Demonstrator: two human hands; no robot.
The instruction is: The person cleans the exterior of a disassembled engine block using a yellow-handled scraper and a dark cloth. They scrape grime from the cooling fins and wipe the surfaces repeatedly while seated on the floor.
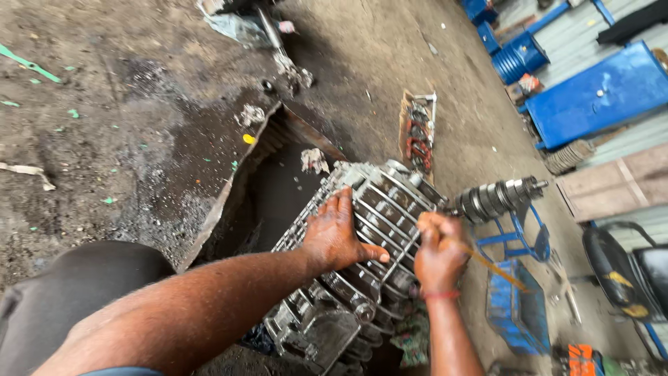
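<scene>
Head | left hand (336, 233) on ribbed gearbox casing (376, 209) | right hand (438, 254) grips wooden stick (487, 264)

The floor (104, 160) is bare, dark, oil-stained earth, strewn with small green scraps and bits of rag. A shallow pit (271, 188) edged with a rusty metal strip cuts into it. At the upper right stands a corrugated metal wall (591, 28), with a large blue metal panel (598, 94) and a blue ribbed drum (518, 59) close against it. A wooden plank (616, 184) lies below them. A small wooden tray of parts (417, 132) sits on the ground. Daylight is soft and even.
</scene>
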